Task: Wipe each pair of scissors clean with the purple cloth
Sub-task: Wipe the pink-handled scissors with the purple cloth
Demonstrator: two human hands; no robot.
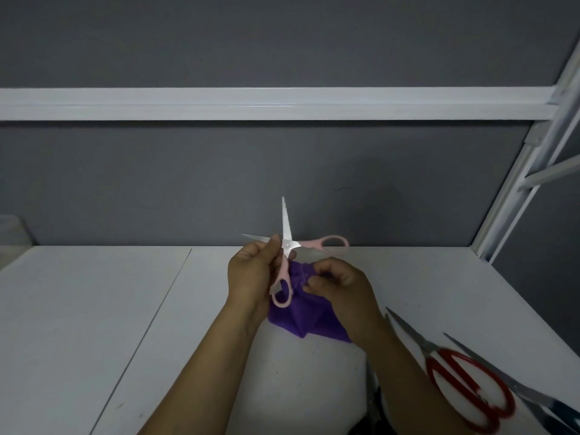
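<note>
Over the white tabletop (pixel 94 309), your right hand (pixel 342 290) bunches the crumpled purple cloth (pixel 309 321) while your left hand (pixel 251 271) pinches the wide-open pink-handled steel scissors (pixel 287 243) aloft. Red-handled scissors (pixel 464 375) and a dark-handled pair (pixel 533 400) lie nearby, apparently awaiting wiping.

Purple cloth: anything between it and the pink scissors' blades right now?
Nothing visible. The right hand bunches the purple cloth just below the open pink scissors, which the left hand holds; only open air separates cloth and blades.
</note>
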